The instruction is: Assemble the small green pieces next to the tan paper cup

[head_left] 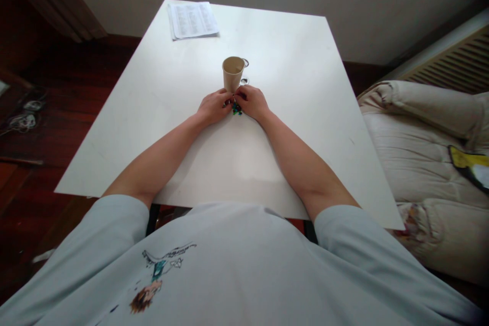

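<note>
A tan paper cup (pixel 231 79) stands upright on the white table (pixel 240 163), its open top toward me. My left hand (pixel 214 107) and my right hand (pixel 252 102) meet just in front of it, fingertips close together. Both hands are closed in a pinch; what they hold is too small and hidden to make out. Small shiny green and dark pieces (pixel 237 109) lie on the table between and below my fingers. A thin ring-like piece (pixel 246 62) shows at the cup's right rim. Another small round piece (pixel 244 81) lies beside the cup, behind my right hand.
Printed sheets of paper (pixel 194 20) lie at the table's far left corner. To the right stands a beige padded sofa (pixel 412 142) with a yellow and black item (pixel 468 160) on it. White cables (pixel 25 121) lie on the left, by the dark red wooden floor.
</note>
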Demonstrator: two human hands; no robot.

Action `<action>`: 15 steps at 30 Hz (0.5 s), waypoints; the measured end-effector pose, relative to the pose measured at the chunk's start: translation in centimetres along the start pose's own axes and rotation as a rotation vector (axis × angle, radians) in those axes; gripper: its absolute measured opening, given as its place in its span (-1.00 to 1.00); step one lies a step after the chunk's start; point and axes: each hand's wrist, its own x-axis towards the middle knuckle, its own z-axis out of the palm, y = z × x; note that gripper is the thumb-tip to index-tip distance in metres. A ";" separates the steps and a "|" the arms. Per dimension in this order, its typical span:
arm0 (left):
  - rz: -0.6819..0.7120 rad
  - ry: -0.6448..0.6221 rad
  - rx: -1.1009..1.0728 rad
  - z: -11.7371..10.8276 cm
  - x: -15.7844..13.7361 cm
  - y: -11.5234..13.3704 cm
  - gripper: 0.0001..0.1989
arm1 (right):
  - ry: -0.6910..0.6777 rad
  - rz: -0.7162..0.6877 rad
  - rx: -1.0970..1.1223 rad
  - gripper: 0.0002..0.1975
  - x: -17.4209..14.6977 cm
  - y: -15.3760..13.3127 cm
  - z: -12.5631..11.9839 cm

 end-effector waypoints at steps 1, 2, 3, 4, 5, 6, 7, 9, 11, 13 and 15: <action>0.004 0.003 -0.005 0.0 0.0 0.0 -0.71 | -0.005 0.000 0.003 -0.76 0.0 -0.1 -0.1; 0.008 0.006 -0.010 0.0 0.0 0.0 -0.71 | -0.008 -0.001 0.006 -0.76 0.0 -0.2 -0.1; 0.012 0.010 -0.013 0.0 0.0 -0.1 -0.71 | -0.010 -0.001 0.008 -0.75 0.0 -0.2 -0.1; 0.015 0.013 -0.014 0.1 0.0 -0.1 -0.72 | -0.009 -0.002 0.009 -0.76 0.0 -0.2 -0.1; 0.017 0.016 -0.013 0.1 0.0 -0.2 -0.72 | -0.006 -0.001 0.009 -0.76 0.0 -0.1 0.0; 0.019 0.018 -0.011 0.2 0.0 -0.2 -0.72 | -0.002 -0.001 0.007 -0.77 0.0 0.0 0.1; 0.019 0.020 -0.009 0.2 0.0 -0.3 -0.72 | 0.003 -0.001 0.006 -0.78 0.0 0.1 0.2; 0.019 0.021 -0.006 0.3 0.0 -0.3 -0.71 | 0.008 -0.001 0.006 -0.79 0.1 0.4 0.4; 0.019 0.021 -0.005 0.3 0.1 -0.3 -0.71 | 0.008 -0.004 0.010 -0.79 0.2 0.7 0.6; 0.020 0.022 0.000 0.3 0.1 -0.3 -0.71 | 0.010 -0.011 0.011 -0.81 0.2 0.9 0.7; 0.020 0.025 0.008 0.3 0.1 -0.3 -0.72 | 0.018 -0.021 0.004 -0.82 0.3 1.0 0.8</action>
